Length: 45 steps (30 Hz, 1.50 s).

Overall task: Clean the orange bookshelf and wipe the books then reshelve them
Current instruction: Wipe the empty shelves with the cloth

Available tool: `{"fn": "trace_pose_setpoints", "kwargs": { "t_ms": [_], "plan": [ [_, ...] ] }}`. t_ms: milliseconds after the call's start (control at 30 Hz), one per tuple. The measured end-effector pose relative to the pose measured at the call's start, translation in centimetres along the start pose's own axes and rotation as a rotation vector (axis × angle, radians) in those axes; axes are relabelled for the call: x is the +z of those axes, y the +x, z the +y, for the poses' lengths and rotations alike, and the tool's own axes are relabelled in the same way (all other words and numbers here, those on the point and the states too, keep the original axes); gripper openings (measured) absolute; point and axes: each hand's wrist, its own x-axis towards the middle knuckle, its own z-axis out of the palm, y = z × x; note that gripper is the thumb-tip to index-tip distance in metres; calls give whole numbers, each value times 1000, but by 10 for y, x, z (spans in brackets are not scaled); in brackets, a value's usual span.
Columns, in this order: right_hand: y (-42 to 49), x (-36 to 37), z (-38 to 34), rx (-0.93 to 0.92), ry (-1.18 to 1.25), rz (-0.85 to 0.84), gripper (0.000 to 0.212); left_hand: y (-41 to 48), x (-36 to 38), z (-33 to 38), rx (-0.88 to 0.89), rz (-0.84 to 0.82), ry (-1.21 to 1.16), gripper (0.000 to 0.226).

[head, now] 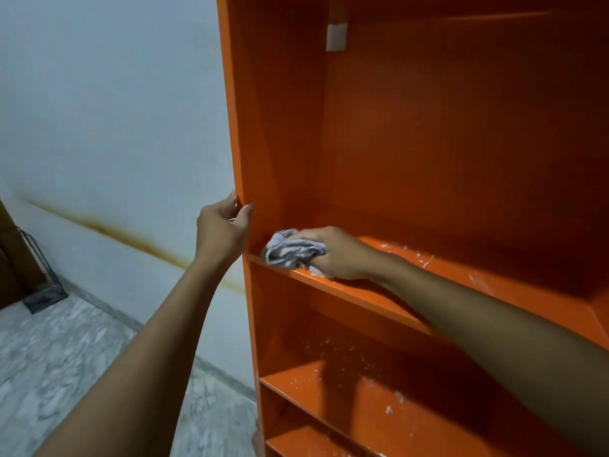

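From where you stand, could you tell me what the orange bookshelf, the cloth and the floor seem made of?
The orange bookshelf is likely painted or laminated board: flat panels, slight sheen on shelf edges. The cloth is soft fabric, grey and white, bunched in folds in the right hand. The floor is probably marble or marble-look tile: grey-white veining, smooth surface.
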Motion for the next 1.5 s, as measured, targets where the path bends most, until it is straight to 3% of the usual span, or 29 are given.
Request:
{"fn": "trace_pose_setpoints", "kwargs": {
  "t_ms": [167, 233, 533, 633, 733, 933, 1033, 1333, 1500],
  "plan": [
    [-22, 42, -48, -163, 3, -128, 51, 1, -7, 2, -11, -60, 20, 38],
    [-27, 49, -59, -160, 21, -103, 54, 2, -9, 2, -14, -64, 22, 38],
    [-16, -57, -46, 173, 177, 352, 31, 0, -9, 4, -8, -76, 54, 41],
    [5, -89, -10, 355, -17, 555, 15, 0, -9, 4, -5, -77, 57, 43],
    [28, -103, 23, 378, -281, 621, 20, 1, -10, 3, 2, -81, 57, 42],
    [69, -79, 89, 416, -500, 328, 33, 5, -9, -3, 10, -78, 53, 41],
    [87, -56, 89, 405, -380, 282, 39, 6, -7, -6, 8, -74, 54, 43],
    [93, -45, 61, 360, -318, 241, 31, 7, -6, -7, 7, -65, 65, 45],
    [57, -9, 17, 238, -126, 60, 23, 7, -8, -8, 37, -67, 70, 43]
  ]
}}
